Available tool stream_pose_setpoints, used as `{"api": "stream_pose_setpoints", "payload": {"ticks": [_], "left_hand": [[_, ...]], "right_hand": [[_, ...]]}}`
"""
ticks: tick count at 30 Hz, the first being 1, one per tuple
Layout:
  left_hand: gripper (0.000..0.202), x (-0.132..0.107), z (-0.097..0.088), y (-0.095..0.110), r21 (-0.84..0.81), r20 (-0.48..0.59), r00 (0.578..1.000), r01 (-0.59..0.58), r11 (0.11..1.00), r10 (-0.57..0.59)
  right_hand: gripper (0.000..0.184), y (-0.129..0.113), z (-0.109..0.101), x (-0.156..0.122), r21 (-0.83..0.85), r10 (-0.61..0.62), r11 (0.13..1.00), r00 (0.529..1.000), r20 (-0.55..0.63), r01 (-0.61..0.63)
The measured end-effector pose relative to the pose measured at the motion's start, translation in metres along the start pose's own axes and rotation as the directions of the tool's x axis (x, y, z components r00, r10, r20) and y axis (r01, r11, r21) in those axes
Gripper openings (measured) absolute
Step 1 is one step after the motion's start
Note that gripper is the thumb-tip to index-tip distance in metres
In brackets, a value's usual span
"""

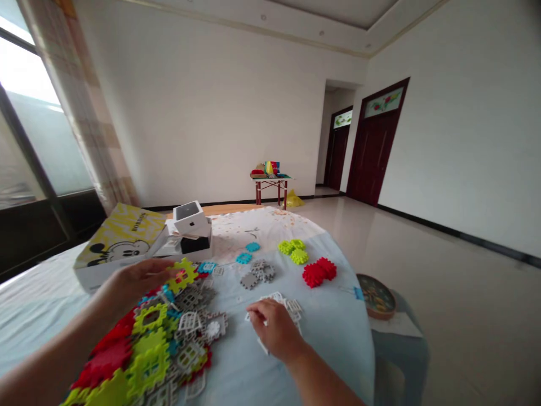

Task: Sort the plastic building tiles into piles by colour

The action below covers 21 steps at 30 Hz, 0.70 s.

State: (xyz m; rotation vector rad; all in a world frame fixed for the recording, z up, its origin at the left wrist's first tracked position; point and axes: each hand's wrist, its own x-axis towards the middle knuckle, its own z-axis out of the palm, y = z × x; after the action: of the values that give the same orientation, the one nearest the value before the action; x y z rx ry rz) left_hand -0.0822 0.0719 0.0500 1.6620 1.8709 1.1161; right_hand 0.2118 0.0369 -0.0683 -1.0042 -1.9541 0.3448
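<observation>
My left hand [141, 280] reaches over the left heap and pinches a yellow-green interlocking building block [183, 276] with a notched edge and an open middle. Below it lies the mixed heap of red blocks [110, 355], yellow-green blocks [149, 369], grey blocks [214, 327] and white window pieces [190, 322]. My right hand [275, 326] is at the pile of white lattice window pieces [292, 307], fingers curled down. A white window piece pokes out under its fingers; the fingertips are partly hidden.
Sorted piles stand beyond my hands: grey blocks [258, 273], blue blocks [244, 257], yellow-green blocks [299, 256] and red blocks [319, 272]. A yellow cartoon box [127, 231] and a white phone box [189, 217] stand back left. A stool [406, 338] with a round tin [376, 296] is at the right.
</observation>
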Motion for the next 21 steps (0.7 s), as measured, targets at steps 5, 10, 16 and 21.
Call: {"api": "stream_pose_setpoints", "payload": {"ticks": [5, 10, 16, 21], "left_hand": [[0.063, 0.032, 0.092, 0.060, -0.243, 0.253, 0.967, 0.078, 0.967, -0.015], [0.048, 0.059, 0.192, 0.091, -0.223, 0.372, 0.928, 0.087, 0.971, 0.002], [0.039, 0.085, 0.286, 0.118, -0.155, 0.482, 0.875, 0.118, 0.981, -0.029], [0.034, 0.101, 0.315, 0.124, -0.038, 0.484, 0.872, 0.096, 0.995, -0.066]], "right_hand": [[0.018, 0.005, 0.007, -0.003, -0.058, -0.021, 0.998, 1.000, -0.006, 0.021], [0.016, 0.013, 0.015, -0.004, -0.159, -0.018, 0.987, 1.000, -0.005, 0.017], [0.015, 0.015, 0.022, 0.002, -0.240, 0.013, 0.970, 0.987, 0.163, 0.027], [0.012, 0.015, 0.017, 0.005, -0.276, 0.112, 0.960, 0.967, 0.230, -0.046]]}}
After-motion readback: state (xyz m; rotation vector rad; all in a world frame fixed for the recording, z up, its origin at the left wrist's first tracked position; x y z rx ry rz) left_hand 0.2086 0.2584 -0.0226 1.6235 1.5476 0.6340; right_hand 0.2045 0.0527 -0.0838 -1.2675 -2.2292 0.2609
